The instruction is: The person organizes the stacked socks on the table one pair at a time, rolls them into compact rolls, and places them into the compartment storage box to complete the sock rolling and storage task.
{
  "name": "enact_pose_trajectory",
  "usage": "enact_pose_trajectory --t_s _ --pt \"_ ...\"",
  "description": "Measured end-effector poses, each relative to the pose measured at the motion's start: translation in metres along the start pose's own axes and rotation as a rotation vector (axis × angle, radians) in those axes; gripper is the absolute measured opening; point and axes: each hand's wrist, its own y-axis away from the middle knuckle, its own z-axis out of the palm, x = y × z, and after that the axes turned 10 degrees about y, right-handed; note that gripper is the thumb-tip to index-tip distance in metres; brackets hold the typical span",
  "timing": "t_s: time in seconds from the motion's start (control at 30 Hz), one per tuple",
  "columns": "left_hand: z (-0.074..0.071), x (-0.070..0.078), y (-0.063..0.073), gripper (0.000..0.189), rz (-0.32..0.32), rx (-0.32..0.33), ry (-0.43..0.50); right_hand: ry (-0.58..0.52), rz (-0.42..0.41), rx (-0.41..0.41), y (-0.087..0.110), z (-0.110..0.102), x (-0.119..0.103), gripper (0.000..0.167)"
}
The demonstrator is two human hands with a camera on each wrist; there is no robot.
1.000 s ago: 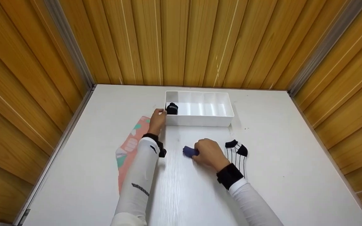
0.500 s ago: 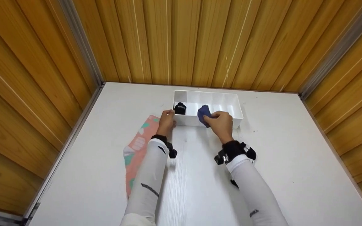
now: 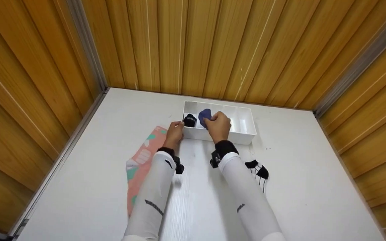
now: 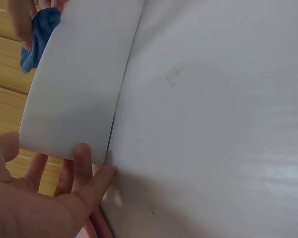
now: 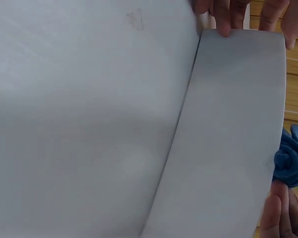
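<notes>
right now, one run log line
left hand: holds white box left end; right hand: pinches blue roll over box; black roll: leftmost compartment

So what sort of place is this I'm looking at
Probably a work booth rather than a lived-in room: wood-grain panels close off three sides of a white table, and metal strips line the two visible corners.

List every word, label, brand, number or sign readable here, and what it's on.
Nothing reads with certainty.
Black rolled fabric bundle, in the leftmost compartment of the white plastic box: white lettering, too small and blurred.
White fabric left sleeve and white fabric right sleeve: dark marks, too small to tell if they're letters.
</notes>
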Motion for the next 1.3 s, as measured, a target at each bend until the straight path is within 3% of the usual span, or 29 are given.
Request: enact_pose_trajectory --t_s 0.2,0.33,0.43,0.57,0.67,0.8,0.93,1.0,1.13,1.2,1.3 --pt "-0.003 -0.001 0.003 0.041 -0.051 -0.029 -0.012 0.158 -0.091 -0.012 0.01 0.01 -0.004 0.027" --pt "0.0 -0.004 0.005 0.039 -0.012 -0.007 -0.015 0.339 -0.2 -0.086 0.017 0.016 0.0 0.031" --pt "0.002 -0.005 0.006 0.04 0.025 0.005 -0.027 0.386 -0.255 -0.114 0.019 0.019 0.004 0.042" --pt "0.001 -0.003 0.005 0.041 0.051 -0.011 -0.054 0.334 -0.293 -0.09 0.018 0.021 0.011 0.043" --pt "0.0 -0.001 0.002 0.04 0.015 -0.033 -0.046 0.263 -0.339 -0.06 0.018 0.019 0.019 0.037" --pt "-0.008 0.002 -0.004 0.039 -0.051 -0.045 0.035 0.166 -0.418 -0.01 0.017 0.016 0.022 0.026" --pt "-0.015 0.004 -0.008 0.038 -0.043 -0.015 0.059 0.121 -0.49 0.005 0.018 0.008 0.022 0.019" --pt "-0.016 0.006 -0.007 0.04 -0.008 0.013 0.0 0.11 -0.526 0.001 0.019 0.001 0.024 0.015" --pt "-0.013 0.008 0.001 0.044 0.085 0.139 -0.119 0.103 -0.615 -0.035 0.023 -0.018 0.036 0.011" --pt "-0.009 0.01 0.008 0.042 0.156 0.189 -0.099 0.128 -0.648 -0.069 0.025 -0.032 0.049 0.009" --pt "0.002 0.008 0.015 0.028 0.283 0.203 -0.02 0.186 -0.649 -0.143 0.025 -0.058 0.076 0.009"
